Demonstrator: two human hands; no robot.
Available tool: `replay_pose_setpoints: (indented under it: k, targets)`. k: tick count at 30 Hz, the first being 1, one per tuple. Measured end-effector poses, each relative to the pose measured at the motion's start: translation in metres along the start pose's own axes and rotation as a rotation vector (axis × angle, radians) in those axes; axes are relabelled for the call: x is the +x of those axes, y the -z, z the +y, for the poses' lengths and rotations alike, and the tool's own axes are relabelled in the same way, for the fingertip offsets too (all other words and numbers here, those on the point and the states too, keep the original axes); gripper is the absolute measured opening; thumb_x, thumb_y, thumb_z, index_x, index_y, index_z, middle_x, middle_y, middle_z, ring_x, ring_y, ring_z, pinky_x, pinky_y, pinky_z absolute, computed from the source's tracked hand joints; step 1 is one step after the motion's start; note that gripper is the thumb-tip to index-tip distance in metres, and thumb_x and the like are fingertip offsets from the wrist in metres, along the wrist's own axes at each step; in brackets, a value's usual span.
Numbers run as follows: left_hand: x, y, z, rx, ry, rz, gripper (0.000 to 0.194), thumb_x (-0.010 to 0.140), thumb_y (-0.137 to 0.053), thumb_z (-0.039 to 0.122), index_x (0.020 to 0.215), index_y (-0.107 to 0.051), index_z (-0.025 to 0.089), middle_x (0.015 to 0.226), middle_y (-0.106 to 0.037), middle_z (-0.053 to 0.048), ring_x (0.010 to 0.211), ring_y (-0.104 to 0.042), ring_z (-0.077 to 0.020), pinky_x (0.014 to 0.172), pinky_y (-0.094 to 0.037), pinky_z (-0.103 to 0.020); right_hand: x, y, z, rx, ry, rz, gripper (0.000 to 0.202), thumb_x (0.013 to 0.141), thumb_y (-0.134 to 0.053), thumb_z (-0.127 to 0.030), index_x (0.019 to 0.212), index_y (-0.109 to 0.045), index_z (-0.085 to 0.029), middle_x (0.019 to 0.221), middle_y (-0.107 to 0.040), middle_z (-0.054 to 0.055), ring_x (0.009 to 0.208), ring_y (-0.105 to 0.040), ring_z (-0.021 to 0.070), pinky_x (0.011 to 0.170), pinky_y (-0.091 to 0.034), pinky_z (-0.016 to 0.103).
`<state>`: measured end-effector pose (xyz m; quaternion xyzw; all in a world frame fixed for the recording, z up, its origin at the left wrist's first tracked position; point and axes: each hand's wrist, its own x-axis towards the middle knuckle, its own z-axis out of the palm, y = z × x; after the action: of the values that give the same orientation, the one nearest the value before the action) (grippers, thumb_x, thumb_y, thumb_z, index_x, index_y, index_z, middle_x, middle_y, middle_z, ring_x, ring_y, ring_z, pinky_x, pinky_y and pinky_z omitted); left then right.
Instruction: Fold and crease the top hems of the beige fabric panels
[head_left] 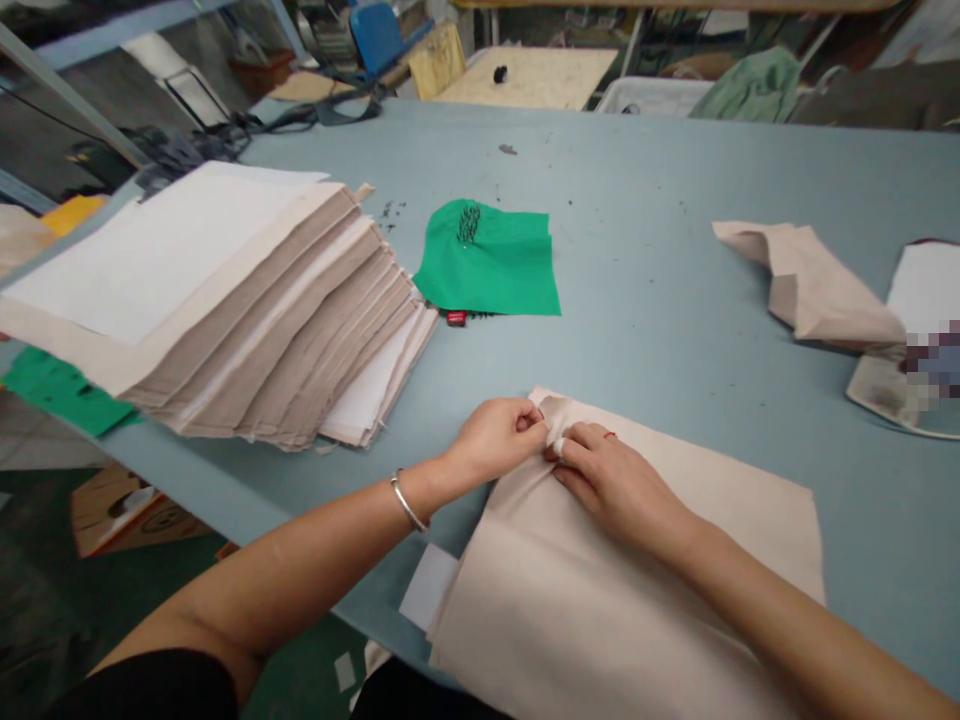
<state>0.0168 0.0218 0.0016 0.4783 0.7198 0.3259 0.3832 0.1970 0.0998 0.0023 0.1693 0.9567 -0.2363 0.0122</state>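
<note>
A large beige fabric piece (600,590) lies in front of me over the table's near edge, folded or layered. At its far left corner my left hand (499,435) is closed in a pinch on the cloth. Close beside it, my right hand (607,475) presses and pinches the same fabric, bunching it slightly; a white wrap shows on one finger. Whatever small thing may lie between the fingertips is hidden. From under the fabric's left side sticks out a white paper piece (430,588).
A tall leaning stack of beige fabric and white sheets (247,330) stands at left. Beyond it lies a green cloth (495,265) with small black pieces on it and a red item (456,318) by its edge. Crumpled beige cloth (817,285) lies at right.
</note>
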Motion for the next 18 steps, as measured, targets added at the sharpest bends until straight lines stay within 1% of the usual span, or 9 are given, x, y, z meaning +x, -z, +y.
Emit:
replay_pose_setpoints:
  k: [3,6,9,10,12,14,15,16,18]
  targets:
    - [0.0,0.006,0.002,0.187,-0.082,-0.003,0.033,0.088,-0.053,0.032,0.06,-0.062,0.017,0.056,-0.052,0.002,0.056,-0.044,-0.0117,0.055,-0.025,-0.027,-0.004,0.005,0.004,0.176,0.056,-0.029,0.017,0.093,-0.058,-0.017,0.101,-0.072,-0.021,0.1,-0.061,0.009,0.097,-0.057,0.0236,0.086,-0.046,0.04]
    - [0.001,0.012,0.003,0.246,-0.035,-0.078,0.043,0.086,-0.06,0.038,0.049,-0.053,0.017,0.047,-0.039,0.004,0.049,-0.033,-0.0101,0.053,-0.017,-0.029,-0.009,0.017,0.008,0.441,0.119,-0.091,0.019,0.093,-0.058,-0.02,0.103,-0.074,-0.025,0.108,-0.065,0.007,0.103,-0.06,0.021,0.093,-0.046,0.038]
    - [0.006,0.012,0.003,-0.047,0.059,-0.1,0.034,0.076,-0.069,0.027,0.048,-0.052,0.016,0.046,-0.039,0.006,0.049,-0.033,-0.0084,0.053,-0.017,-0.027,-0.007,0.029,0.015,0.606,0.057,-0.134,0.016,0.094,-0.057,-0.027,0.096,-0.072,-0.021,0.099,-0.069,0.005,0.092,-0.064,0.0186,0.086,-0.049,0.034]
    - [0.008,0.01,0.003,-0.158,0.085,-0.101,0.029,0.076,-0.067,0.024,0.051,-0.055,0.015,0.048,-0.043,0.005,0.05,-0.036,-0.0082,0.053,-0.02,-0.025,-0.004,0.032,0.017,0.591,-0.004,-0.113,0.017,0.094,-0.055,-0.029,0.091,-0.07,-0.02,0.09,-0.069,0.004,0.083,-0.064,0.018,0.079,-0.05,0.032]
    - [0.013,0.004,0.003,-0.376,0.151,-0.107,0.019,0.079,-0.063,0.025,0.065,-0.065,0.014,0.056,-0.056,0.003,0.052,-0.046,-0.0093,0.054,-0.029,-0.023,0.008,0.035,0.021,0.474,-0.115,0.031,0.017,0.092,-0.057,-0.031,0.086,-0.066,-0.019,0.08,-0.067,0.004,0.073,-0.061,0.0184,0.07,-0.048,0.032]
    - [0.014,-0.003,0.004,-0.607,0.217,-0.094,0.019,0.08,-0.065,0.032,0.078,-0.07,0.013,0.066,-0.065,0.0,0.057,-0.055,-0.0114,0.058,-0.04,-0.023,0.026,0.033,0.021,0.365,-0.118,0.214,0.017,0.087,-0.062,-0.031,0.097,-0.065,-0.018,0.092,-0.067,0.008,0.083,-0.063,0.0212,0.076,-0.048,0.034]
    - [0.013,-0.006,0.004,-0.746,0.244,-0.078,0.022,0.076,-0.07,0.034,0.081,-0.07,0.013,0.069,-0.068,-0.001,0.059,-0.058,-0.0124,0.06,-0.043,-0.025,0.034,0.032,0.02,0.342,-0.082,0.265,0.026,0.084,-0.065,-0.03,0.106,-0.063,-0.018,0.103,-0.067,0.01,0.093,-0.063,0.0229,0.083,-0.048,0.036]
    - [0.012,-0.008,0.004,-0.879,0.263,-0.058,0.025,0.071,-0.077,0.035,0.081,-0.07,0.013,0.071,-0.069,-0.002,0.061,-0.06,-0.013,0.062,-0.046,-0.025,0.042,0.03,0.019,0.335,-0.041,0.27,0.034,0.082,-0.067,-0.029,0.114,-0.061,-0.017,0.111,-0.066,0.012,0.101,-0.062,0.024,0.089,-0.047,0.037]
    - [0.009,-0.011,0.003,-1.035,0.27,-0.022,0.032,0.061,-0.086,0.035,0.078,-0.07,0.014,0.071,-0.07,-0.002,0.062,-0.062,-0.0137,0.063,-0.049,-0.026,0.049,0.031,0.02,0.317,-0.034,0.179,0.04,0.083,-0.067,-0.03,0.12,-0.058,-0.017,0.114,-0.066,0.012,0.104,-0.063,0.0241,0.09,-0.047,0.036]
